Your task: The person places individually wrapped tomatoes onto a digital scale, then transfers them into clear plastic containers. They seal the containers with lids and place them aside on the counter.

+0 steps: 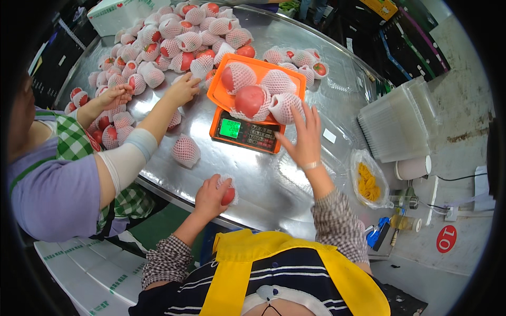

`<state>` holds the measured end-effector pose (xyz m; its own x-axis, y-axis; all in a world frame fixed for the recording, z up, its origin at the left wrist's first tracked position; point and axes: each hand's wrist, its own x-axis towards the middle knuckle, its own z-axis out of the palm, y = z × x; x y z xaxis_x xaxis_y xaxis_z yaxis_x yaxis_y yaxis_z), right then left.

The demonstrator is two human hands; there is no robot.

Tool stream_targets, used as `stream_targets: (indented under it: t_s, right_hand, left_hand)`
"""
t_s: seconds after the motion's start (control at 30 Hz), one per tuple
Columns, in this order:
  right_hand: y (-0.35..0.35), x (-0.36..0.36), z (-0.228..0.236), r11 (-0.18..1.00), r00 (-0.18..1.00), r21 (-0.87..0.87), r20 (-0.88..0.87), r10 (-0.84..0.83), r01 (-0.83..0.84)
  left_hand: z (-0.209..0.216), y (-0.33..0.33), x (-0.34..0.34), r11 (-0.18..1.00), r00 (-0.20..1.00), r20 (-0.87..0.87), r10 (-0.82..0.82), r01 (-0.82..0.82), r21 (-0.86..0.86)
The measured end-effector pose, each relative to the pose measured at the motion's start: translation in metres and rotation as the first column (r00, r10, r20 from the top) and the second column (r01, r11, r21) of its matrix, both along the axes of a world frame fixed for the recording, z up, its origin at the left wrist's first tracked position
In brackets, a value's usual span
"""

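Note:
My left hand (210, 200) is closed around a red tomato (228, 196) in a white foam net, low over the table's near edge. My right hand (304, 141) has its fingers spread beside the orange tray (217, 88) of a digital scale (246, 132). Its fingertips reach a foam-netted tomato (285, 108) at the tray's right corner; I cannot tell how firmly they touch. Three more netted tomatoes share the tray, including a large, partly bare red one (249, 100). Left of my left hand, a single netted tomato (185, 151) lies on the metal table (263, 181).
A co-worker's hand (183, 90) reaches toward a heap of netted tomatoes (174, 39) at the far left. More netted tomatoes (303, 59) lie behind the scale. Stacked clear plastic containers (395, 124) and a bag of yellow rubber bands (369, 184) are at the right.

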<state>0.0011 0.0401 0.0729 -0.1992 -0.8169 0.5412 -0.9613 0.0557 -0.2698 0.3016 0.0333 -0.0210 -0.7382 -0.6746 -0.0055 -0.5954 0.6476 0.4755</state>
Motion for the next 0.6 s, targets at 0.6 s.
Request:
stream_targets:
  t_s: [0.6]
  right_hand:
    - [0.154,0.083,-0.074,0.884,0.828,0.230,0.501,0.250,-0.406]
  left_hand:
    - [0.009,-0.029,0.008,0.990,0.995,0.068,0.069,-0.060,-0.128]
